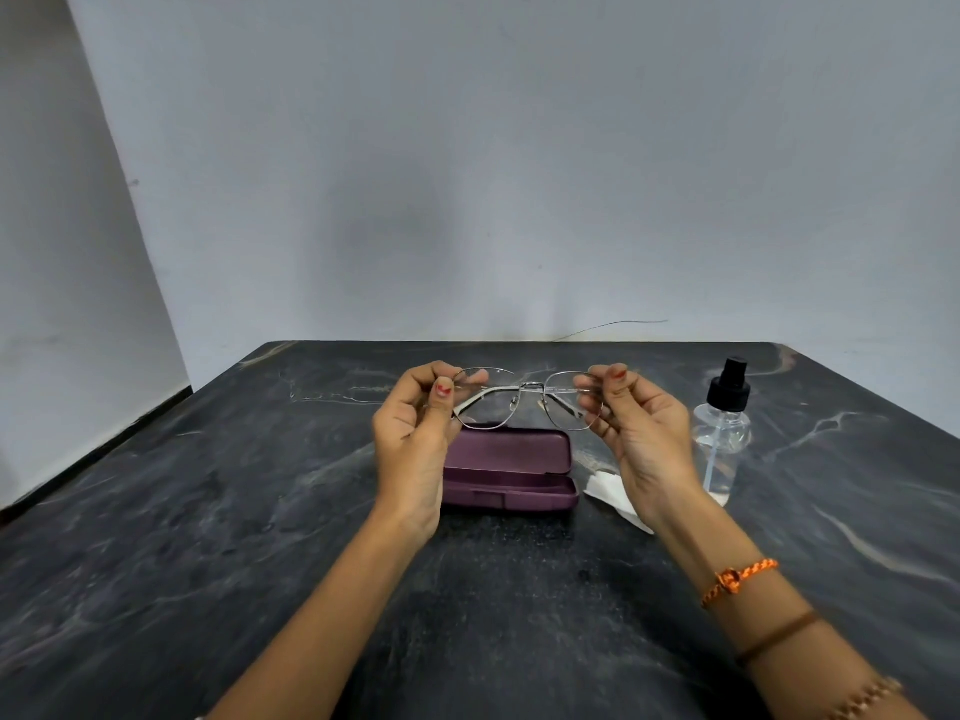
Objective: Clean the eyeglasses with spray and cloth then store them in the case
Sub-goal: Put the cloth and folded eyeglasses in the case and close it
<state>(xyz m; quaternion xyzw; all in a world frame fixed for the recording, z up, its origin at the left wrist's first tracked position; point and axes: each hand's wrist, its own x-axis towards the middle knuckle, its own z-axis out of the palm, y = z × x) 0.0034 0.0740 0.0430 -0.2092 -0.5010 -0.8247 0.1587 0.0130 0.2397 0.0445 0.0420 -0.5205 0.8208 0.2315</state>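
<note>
Here, I saw both hands raised above the dark marbled stone surface, holding the thin silver wire-rimmed eyeglasses between them, the temples folded behind the lenses. My left hand pinched the frame's left end between thumb and fingers, and my right hand pinched its right end the same way. Directly below the glasses, the purple hard-shell case lay open on the surface. A white folded cloth lay just right of the case, partly hidden by my right wrist, and the clear plastic spray bottle with its black nozzle stood upright beyond it.
</note>
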